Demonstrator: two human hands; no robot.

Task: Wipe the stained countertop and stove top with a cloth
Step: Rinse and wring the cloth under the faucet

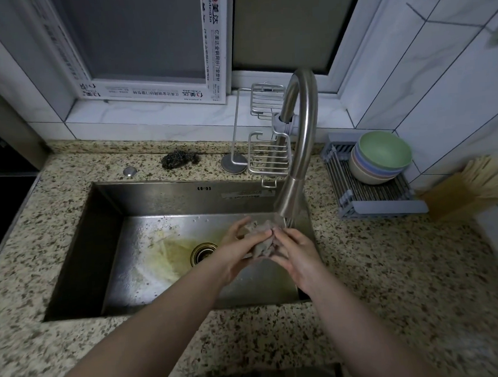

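Together, two hands [239, 247] [297, 252] around one cloth [261, 240].

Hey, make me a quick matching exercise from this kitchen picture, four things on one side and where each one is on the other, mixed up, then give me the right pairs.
Things:
1. cloth
2. steel scourer
3. stack of bowls
4. wire caddy

Places:
A. on the folding rack right of the sink
B. clamped to the tap's neck
C. on the countertop behind the sink
D. held by both hands under the tap's head

Pairs: 1-D, 2-C, 3-A, 4-B
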